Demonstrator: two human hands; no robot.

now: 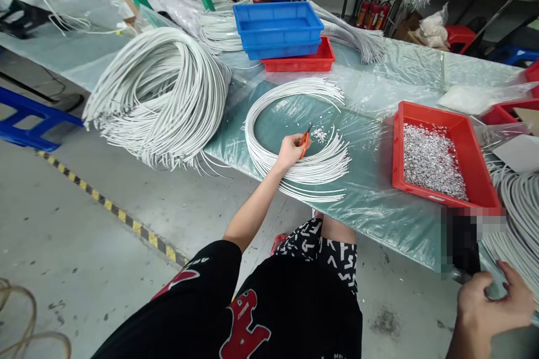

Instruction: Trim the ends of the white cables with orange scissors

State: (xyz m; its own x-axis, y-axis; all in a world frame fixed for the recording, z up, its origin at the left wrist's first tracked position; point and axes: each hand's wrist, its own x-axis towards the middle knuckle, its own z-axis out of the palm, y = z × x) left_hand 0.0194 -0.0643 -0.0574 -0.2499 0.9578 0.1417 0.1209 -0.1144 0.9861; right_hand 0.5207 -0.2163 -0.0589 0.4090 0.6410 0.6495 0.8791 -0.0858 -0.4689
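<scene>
Smooth, C-curved white cable bundle (253, 130)
Left hand (291, 151) clamped round orange-handled snips (305, 143) over it; right hand (492, 304) well right of it, grip unclear.

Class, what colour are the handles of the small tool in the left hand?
Orange; the handles show best in the head view, the only one here.

The left hand (291, 150) grips an orange tool (305, 145) over a bundle of white wires (322, 170) on the table (374, 205), beside white scraps (319, 134). The right hand (490, 303), thumb and fingers parted, is near a partly blurred black object (466, 249). A red tray (474, 162) holds silvery bits (429, 160); a large coil (197, 101) lies left.
</scene>
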